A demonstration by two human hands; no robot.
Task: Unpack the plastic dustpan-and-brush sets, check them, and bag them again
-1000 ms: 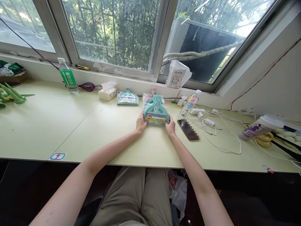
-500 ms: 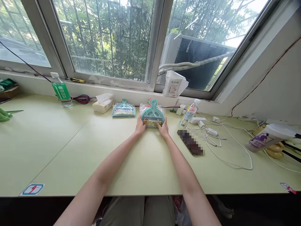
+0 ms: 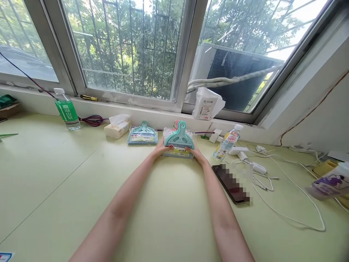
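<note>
Brings the stack of wrapped dustpans [image 3: 179,140] nearer the wall [image 3: 155,115] than a second ago. Grasps its sides with left hand [image 3: 160,148] and right hand [image 3: 198,154].

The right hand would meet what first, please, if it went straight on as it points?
The wrapped dustpan stack, which the right hand grips; beyond that, probably the white wall behind, though depth is unclear.
</note>
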